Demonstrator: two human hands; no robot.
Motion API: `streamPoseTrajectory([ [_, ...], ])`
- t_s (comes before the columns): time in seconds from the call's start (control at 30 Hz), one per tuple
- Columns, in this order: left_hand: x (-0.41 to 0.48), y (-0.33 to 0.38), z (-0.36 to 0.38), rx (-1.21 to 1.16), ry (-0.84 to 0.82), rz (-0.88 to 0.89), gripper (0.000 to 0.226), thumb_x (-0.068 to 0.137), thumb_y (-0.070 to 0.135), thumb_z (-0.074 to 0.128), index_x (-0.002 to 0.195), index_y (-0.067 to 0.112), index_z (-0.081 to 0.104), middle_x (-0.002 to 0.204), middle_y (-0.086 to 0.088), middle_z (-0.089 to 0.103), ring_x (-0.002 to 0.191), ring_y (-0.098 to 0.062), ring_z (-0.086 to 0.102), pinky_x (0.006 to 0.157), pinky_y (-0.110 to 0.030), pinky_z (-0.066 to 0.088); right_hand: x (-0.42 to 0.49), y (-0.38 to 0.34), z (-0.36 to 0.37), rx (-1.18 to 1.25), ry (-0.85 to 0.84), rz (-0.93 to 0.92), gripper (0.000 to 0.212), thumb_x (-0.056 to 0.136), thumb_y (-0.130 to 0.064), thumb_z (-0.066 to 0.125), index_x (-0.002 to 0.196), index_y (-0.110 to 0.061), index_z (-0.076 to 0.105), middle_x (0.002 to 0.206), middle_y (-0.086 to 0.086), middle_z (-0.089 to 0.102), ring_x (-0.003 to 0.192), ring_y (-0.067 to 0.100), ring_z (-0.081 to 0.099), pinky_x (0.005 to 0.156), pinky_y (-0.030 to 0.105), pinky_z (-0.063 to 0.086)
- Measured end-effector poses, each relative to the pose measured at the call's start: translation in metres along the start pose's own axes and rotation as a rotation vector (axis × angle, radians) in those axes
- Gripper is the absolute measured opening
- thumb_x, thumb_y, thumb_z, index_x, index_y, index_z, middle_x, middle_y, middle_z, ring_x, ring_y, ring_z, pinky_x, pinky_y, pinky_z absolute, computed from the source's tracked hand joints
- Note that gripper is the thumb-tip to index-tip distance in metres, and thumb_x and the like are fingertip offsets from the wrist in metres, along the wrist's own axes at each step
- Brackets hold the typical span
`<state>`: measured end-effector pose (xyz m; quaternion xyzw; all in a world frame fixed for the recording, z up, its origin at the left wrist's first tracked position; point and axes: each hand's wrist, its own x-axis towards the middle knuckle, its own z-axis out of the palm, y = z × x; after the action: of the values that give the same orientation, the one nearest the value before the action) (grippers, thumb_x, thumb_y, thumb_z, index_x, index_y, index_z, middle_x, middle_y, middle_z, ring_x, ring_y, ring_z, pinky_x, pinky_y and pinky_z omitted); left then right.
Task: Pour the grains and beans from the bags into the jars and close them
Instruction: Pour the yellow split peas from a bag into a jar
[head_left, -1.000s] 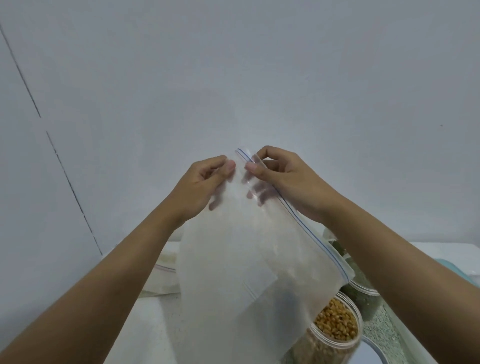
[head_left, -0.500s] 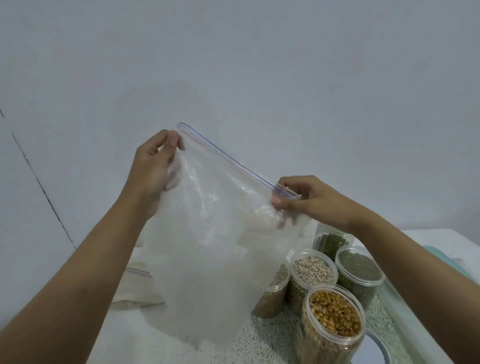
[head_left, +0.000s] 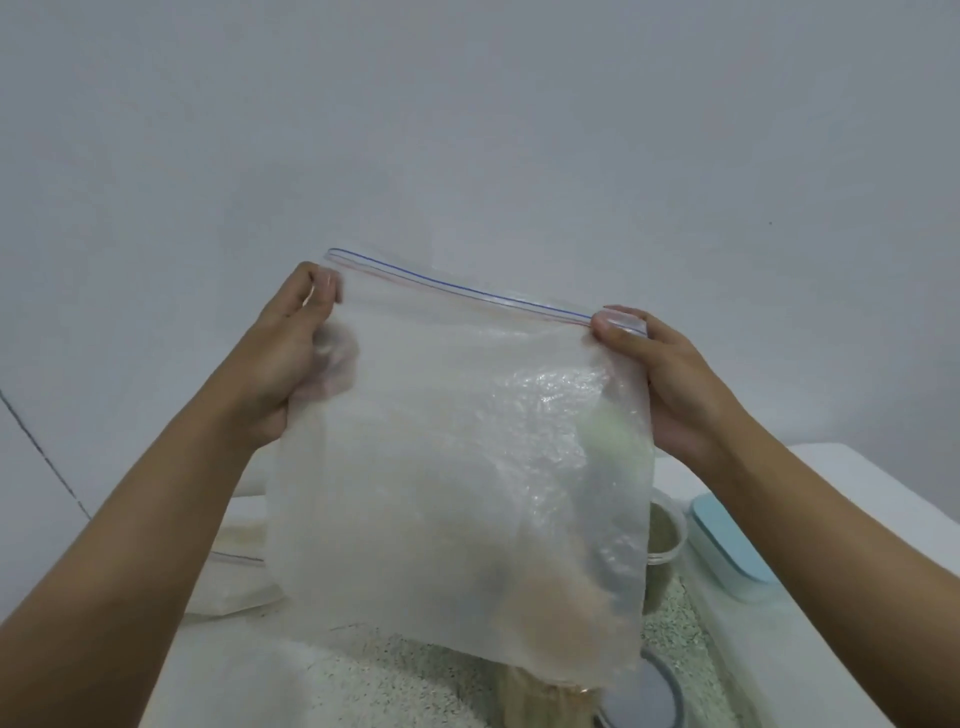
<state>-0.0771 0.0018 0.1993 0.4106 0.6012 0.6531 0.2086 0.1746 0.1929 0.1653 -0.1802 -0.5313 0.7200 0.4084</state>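
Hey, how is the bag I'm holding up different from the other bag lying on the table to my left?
The held bag hangs upright in the air, left hand and right hand pinching its top corners; the table bag lies flat, untouched. The held bag looks empty and see-through; the table bag looks plumper and paler, its contents unclear. Both are clear plastic zip bags.

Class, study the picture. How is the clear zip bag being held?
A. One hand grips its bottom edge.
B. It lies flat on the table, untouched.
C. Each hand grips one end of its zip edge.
C: the zip bag hangs in the air, the left hand holding one end of its zip edge and the right hand pinching the other.
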Motion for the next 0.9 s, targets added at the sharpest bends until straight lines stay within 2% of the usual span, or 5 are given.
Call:
streamPoseTrajectory([
  [0.13,-0.011,0.006,0.051,-0.01,0.017,-0.03,0.03,0.109,0.047,0.037,0.086,0.028,0.041,0.056,0.002,0.037,0.044,-0.015,0.029,0.051,-0.032,0.013,-0.003,-0.015,-0.038,0.112,-0.034,0.152,0.046,0.092,-0.021,0.071,0.131,0.002,0.061,0.118,0.018,0.067,0.101,0.031,0.067,0.091,0.044,0.056],
  [0.3,-0.029,0.012,0.125,-0.014,0.044,-0.073,0.032,0.108,0.05,0.038,0.084,0.029,0.042,0.06,0.003,0.043,0.049,-0.015,0.032,0.059,-0.036,0.015,-0.012,-0.04,-0.097,0.169,-0.004,0.14,0.008,0.098,-0.015,0.064,0.102,-0.011,0.068,0.082,0.005,0.071,0.065,0.016,0.069,0.061,0.027,0.059],
  [0.53,-0.056,0.008,0.192,-0.053,0.092,-0.094,0.03,0.106,0.053,0.039,0.085,0.03,0.041,0.068,0.008,0.048,0.05,-0.008,0.045,0.045,-0.02,0.041,-0.024,-0.058,-0.156,0.28,-0.089,0.158,0.014,0.095,-0.02,0.067,0.082,-0.015,0.071,0.078,0.0,0.068,0.061,0.008,0.065,0.058,0.02,0.054],
  [0.77,-0.064,-0.013,0.246,-0.099,0.099,-0.093,0.03,0.108,0.05,0.035,0.088,0.029,0.041,0.059,0.005,0.044,0.051,-0.016,0.029,0.048,-0.03,0.025,-0.037,-0.061,-0.213,0.318,-0.183,0.21,0.016,0.087,-0.025,0.069,0.099,-0.016,0.066,0.097,-0.002,0.068,0.078,0.011,0.058,0.064,0.022,0.046],
  [0.9,-0.065,-0.026,0.269,-0.065,0.099,-0.117,0.029,0.106,0.056,0.035,0.096,0.028,0.041,0.054,0.004,0.043,0.044,-0.013,0.032,0.044,-0.023,0.022,-0.041,-0.048,-0.237,0.178,0.013,0.239,0.01,0.091,-0.019,0.063,0.096,-0.019,0.071,0.092,-0.001,0.072,0.067,0.01,0.062,0.054,0.018,0.047],
])
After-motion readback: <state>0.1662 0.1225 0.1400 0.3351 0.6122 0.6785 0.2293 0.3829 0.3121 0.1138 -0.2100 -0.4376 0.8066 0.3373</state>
